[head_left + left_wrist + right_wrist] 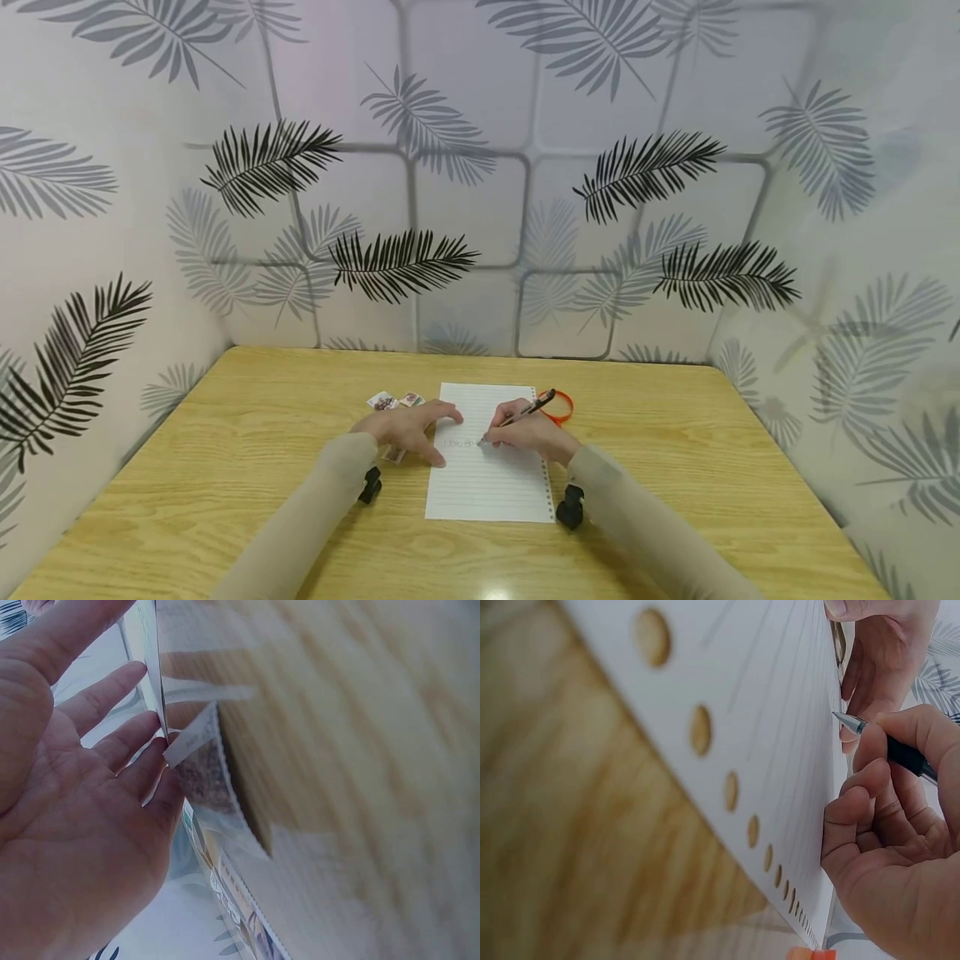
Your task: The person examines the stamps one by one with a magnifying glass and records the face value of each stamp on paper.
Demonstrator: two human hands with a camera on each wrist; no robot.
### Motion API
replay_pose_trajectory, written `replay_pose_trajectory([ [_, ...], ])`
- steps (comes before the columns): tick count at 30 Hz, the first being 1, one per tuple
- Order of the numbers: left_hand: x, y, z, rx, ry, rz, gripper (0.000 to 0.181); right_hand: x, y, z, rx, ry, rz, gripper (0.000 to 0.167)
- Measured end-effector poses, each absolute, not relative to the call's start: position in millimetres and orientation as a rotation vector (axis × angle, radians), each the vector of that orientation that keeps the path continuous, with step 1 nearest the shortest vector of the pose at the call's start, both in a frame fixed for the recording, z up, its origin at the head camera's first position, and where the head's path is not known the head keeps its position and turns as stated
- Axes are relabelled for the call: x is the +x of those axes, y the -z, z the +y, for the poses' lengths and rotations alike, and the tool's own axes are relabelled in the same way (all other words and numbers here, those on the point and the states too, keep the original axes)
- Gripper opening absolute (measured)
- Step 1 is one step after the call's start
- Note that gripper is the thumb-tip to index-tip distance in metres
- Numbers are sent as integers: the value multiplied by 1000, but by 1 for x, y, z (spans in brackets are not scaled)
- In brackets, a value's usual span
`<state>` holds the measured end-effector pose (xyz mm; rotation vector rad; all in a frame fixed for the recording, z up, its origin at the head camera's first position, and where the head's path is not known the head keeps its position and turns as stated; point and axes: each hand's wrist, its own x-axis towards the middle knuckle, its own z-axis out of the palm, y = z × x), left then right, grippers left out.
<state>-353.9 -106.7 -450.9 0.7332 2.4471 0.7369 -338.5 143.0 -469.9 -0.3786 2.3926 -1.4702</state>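
Observation:
A lined sheet of paper (487, 496) with punched holes down its right edge lies on the table. My right hand (531, 435) grips a black pen (534, 406), its metal tip at a line of faint handwriting (456, 443). In the right wrist view the pen (906, 754) is pinched between thumb and fingers, with the other fingers curled below. My left hand (408, 427) rests with spread fingers over the sheet's left edge. Close by that hand in the left wrist view is a small paper piece with a toothed edge (210, 776), lifted at one corner.
Several small printed paper pieces (382, 401) lie left of the sheet, partly under the left hand. A red ring (571, 406) is by the sheet's upper right edge. Dark wrist devices (570, 507) sit at both cuffs. A leaf-patterned wall (472, 317) stands behind the wooden table (645, 417).

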Motion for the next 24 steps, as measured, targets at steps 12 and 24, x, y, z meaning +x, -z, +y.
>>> replay_pose_trajectory([
  [12,-354,453,-107,745,-746,2440,71,-344,471,150,-348,1526,2298,13],
  [24,-355,451,-107,747,-719,2449,73,-350,470,156,-321,1656,2178,43],
])
